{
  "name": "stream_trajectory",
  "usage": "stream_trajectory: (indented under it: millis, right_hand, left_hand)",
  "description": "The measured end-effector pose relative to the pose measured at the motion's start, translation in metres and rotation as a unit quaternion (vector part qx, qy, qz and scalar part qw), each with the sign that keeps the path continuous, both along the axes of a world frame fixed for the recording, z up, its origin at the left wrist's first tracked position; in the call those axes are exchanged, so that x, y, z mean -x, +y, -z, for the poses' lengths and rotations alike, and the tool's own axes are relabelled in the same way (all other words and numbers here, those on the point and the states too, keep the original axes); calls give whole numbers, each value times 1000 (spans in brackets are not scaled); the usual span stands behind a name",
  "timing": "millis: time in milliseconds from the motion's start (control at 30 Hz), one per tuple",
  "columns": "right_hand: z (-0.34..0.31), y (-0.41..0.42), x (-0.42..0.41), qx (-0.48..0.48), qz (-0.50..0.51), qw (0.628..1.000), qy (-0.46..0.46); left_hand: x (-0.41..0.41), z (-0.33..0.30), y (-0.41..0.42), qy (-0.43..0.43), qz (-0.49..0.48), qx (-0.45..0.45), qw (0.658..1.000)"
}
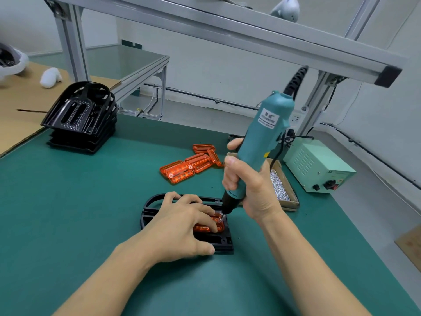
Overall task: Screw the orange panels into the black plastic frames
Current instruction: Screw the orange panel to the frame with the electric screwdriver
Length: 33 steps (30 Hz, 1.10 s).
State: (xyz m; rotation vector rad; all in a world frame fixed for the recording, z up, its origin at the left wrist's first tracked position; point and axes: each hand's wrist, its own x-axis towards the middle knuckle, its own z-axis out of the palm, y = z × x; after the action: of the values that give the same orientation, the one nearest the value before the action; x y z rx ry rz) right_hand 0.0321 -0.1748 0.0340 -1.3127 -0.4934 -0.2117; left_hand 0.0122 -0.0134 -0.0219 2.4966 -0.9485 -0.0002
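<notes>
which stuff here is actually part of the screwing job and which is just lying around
In use: black frame under the left hand; orange panel in it; electric screwdriver in the right hand; spare orange panels; screw box; frame stack; power supply.

Lying about: cardboard sheet; white object.

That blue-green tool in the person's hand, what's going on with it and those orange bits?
A person is screwing an orange panel into a black frame on the green mat. The right hand grips an electric screwdriver, its tip down at the panel's corner. The left hand presses the panel and frame flat. More orange panels and a stack of black frames wait behind, with a tray of screws nearby.
</notes>
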Motion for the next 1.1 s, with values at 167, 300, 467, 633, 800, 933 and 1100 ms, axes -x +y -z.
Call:
stream_trajectory:
  millis: [167,300,467,633,800,933,1100]
  right_hand:
    - [3,-1,2,-2,25,1000,-6]
    - [4,0,0,14,38,999,-5]
    - [4,-1,-1,12,32,999,-3]
    - [5,-3,1,2,27,1000,-7]
    - [6,-4,3,-3,16,1000,-1]
    - [6,-4,2,10,9,1000,-6]
    - [5,-3,-1,7,10,1000,1]
  left_hand:
    - [0,1,0,-5,-4,-7,1000]
    - [0,1,0,-4,-2,-13,1000]
    - [-2,3,0,2,-5,-5,1000]
    - [-3,4,0,1,-6,-4,1000]
    - [-3,4,0,2,-4,-3,1000]
    - [-4,5,1,8,-2,-2,1000]
    - [-3,4,1,7,0,-2,1000]
